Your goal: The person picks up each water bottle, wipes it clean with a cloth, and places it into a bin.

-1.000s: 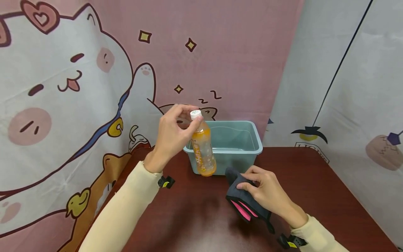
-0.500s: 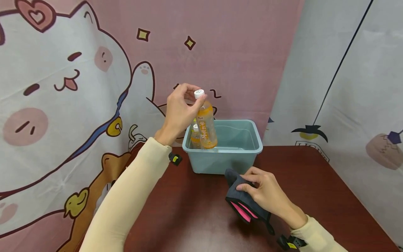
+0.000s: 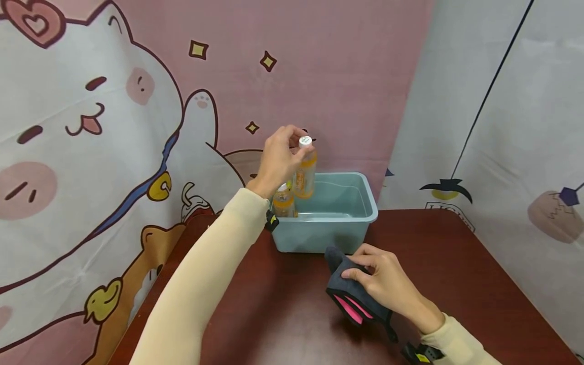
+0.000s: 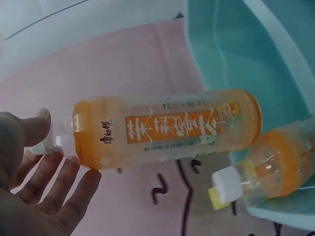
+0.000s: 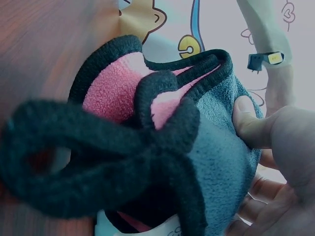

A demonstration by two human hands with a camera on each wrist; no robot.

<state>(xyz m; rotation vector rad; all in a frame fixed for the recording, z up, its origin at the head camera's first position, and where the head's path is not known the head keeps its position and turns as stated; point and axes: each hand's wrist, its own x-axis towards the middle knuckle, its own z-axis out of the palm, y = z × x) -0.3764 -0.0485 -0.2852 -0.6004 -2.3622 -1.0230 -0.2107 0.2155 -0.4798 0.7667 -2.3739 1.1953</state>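
Note:
My left hand (image 3: pixel 281 157) pinches a clear plastic drink bottle (image 4: pixel 167 129) by its white cap, between thumb and fingers. The bottle has an orange-and-clear label and hangs upright over the left part of a light blue plastic bin (image 3: pixel 325 235). Inside that bin, at its left end, stands a second bottle (image 3: pixel 284 204) with a white cap and orange label. My right hand (image 3: pixel 385 279) grips a folded dark grey cloth (image 5: pixel 221 142) with black edging, a pink lining and a black hanging loop (image 5: pixel 69 157). The cloth is held over the table in front of the bin.
The bin stands at the back of a dark red-brown table (image 3: pixel 255 314). Behind it hangs a pink and white cartoon curtain (image 3: pixel 347 76). A white curtain (image 3: pixel 502 101) borders the right side.
My left hand has carried the bottle up from in front of the bin, then back and right over it. The second bottle has come into view. My right hand keeps its hold on the cloth.

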